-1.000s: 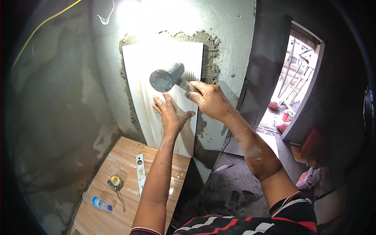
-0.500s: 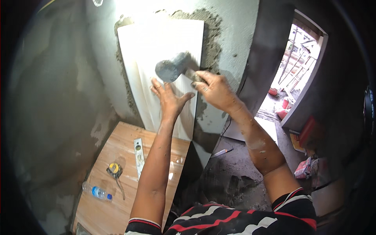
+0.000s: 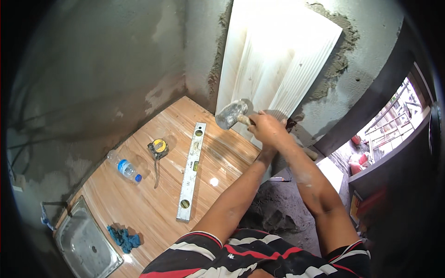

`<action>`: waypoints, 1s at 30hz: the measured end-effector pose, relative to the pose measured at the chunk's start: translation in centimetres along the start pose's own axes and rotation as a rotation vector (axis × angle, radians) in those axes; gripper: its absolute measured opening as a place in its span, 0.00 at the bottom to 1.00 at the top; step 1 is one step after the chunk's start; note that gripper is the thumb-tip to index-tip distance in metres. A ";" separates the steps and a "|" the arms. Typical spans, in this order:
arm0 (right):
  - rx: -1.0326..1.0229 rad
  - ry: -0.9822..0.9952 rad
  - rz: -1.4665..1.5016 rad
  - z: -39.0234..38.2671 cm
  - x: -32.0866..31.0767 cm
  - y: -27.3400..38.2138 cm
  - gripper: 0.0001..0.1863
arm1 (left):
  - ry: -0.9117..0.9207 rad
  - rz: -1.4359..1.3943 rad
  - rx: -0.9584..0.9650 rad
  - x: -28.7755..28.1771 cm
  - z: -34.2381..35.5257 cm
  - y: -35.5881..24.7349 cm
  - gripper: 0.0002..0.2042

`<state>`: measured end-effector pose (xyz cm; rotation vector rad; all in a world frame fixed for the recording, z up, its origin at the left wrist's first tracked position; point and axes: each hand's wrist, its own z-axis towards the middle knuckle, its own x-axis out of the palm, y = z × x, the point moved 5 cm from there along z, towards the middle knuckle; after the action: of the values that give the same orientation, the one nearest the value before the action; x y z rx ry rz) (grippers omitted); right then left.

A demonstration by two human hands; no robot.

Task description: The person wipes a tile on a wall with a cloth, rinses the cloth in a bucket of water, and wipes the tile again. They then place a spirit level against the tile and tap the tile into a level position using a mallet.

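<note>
My right hand [image 3: 268, 129] is closed round the short handle of a mallet [image 3: 232, 114] with a thick, grey-smeared head. The head hangs in front of the lower part of a large pale tile [image 3: 264, 60], which has fine ribs and stands against the wall on grey mortar. My left hand [image 3: 283, 122] is mostly hidden behind the right hand and wrist, close to the tile's lower right edge. A fingertip shows there, but how its fingers are held is hidden.
On the wood-patterned counter [image 3: 153, 204] lie a spirit level [image 3: 189, 173], a yellow tape measure [image 3: 159, 146], a plastic bottle [image 3: 127, 169] and a blue cloth [image 3: 124, 239]. A metal sink [image 3: 88, 241] is at the near left. Wet mortar [image 3: 340, 65] edges the tile. A doorway [image 3: 394, 120] opens at right.
My view has swung left and down, bringing in the sink and cloth. The mallet has dropped from the tile's middle to its lower part. My left hand has left the tile's face for its lower right edge.
</note>
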<state>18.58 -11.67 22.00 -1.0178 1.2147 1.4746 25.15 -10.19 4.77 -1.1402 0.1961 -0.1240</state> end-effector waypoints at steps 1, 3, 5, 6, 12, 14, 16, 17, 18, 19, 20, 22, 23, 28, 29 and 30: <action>-0.052 0.053 -0.108 0.6 1.8 -1.0 0.14 | 0.015 -0.016 0.001 0.7 -0.3 -0.2 0.50; -0.050 0.060 -0.194 0.8 3.6 -1.5 0.13 | 0.030 -0.024 0.002 1.2 -0.9 -0.2 0.47; -0.068 0.060 -0.314 1.3 4.8 -2.0 0.13 | 0.039 -0.035 0.004 1.3 -1.0 0.1 0.45; -0.078 0.066 -0.312 1.9 5.0 -2.2 0.13 | 0.044 -0.035 0.003 1.4 -1.2 0.2 0.44; -0.035 0.061 -0.210 3.0 4.3 -1.8 0.11 | 0.061 -0.053 0.010 1.8 -1.0 0.5 0.36; 0.025 0.064 -0.190 2.8 2.6 -1.3 0.11 | 0.072 -0.062 0.023 2.0 -1.0 0.1 0.34; 0.088 0.068 -0.173 2.7 1.6 -1.4 0.11 | 0.073 -0.067 0.047 2.1 -0.4 -0.6 0.32; 0.043 0.042 -0.128 3.2 1.5 -0.8 0.12 | 0.059 -0.053 0.059 1.2 0.3 -0.2 0.31; 0.020 0.014 -0.095 3.1 0.7 -0.8 0.12 | 0.054 -0.054 0.081 0.8 0.6 -0.5 0.30; 0.032 0.012 -0.098 2.9 0.1 -0.8 0.12 | 0.037 -0.052 0.120 0.0 1.5 -0.5 0.29; -0.007 -0.048 -0.023 2.0 -1.7 -0.3 0.13 | 0.025 -0.061 0.170 -1.0 2.2 -0.7 0.28; 0.033 -0.144 0.162 -1.3 -4.9 -1.7 0.16 | 0.070 -0.097 0.172 -2.3 3.2 -1.0 0.26; 0.105 -0.168 0.208 -4.2 -6.7 -4.4 0.16 | 0.169 -0.102 -0.055 -2.7 2.8 -2.9 0.26; 0.099 -0.234 0.322 -12.6 -10.6 -5.4 0.17 | 0.033 0.067 -0.003 -15.3 8.2 -4.5 0.45; 0.119 -0.179 0.331 -14.2 -9.3 -6.1 0.16 | 0.085 0.137 -0.006 -15.4 9.1 -6.5 0.58; 0.139 -0.123 0.343 -15.6 -7.6 -6.8 0.15 | 0.112 0.137 0.002 -15.1 9.6 -8.5 0.58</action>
<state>27.37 -27.72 25.35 -0.6368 1.4307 1.6598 12.53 -2.23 17.79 -1.1154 0.3728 -0.0661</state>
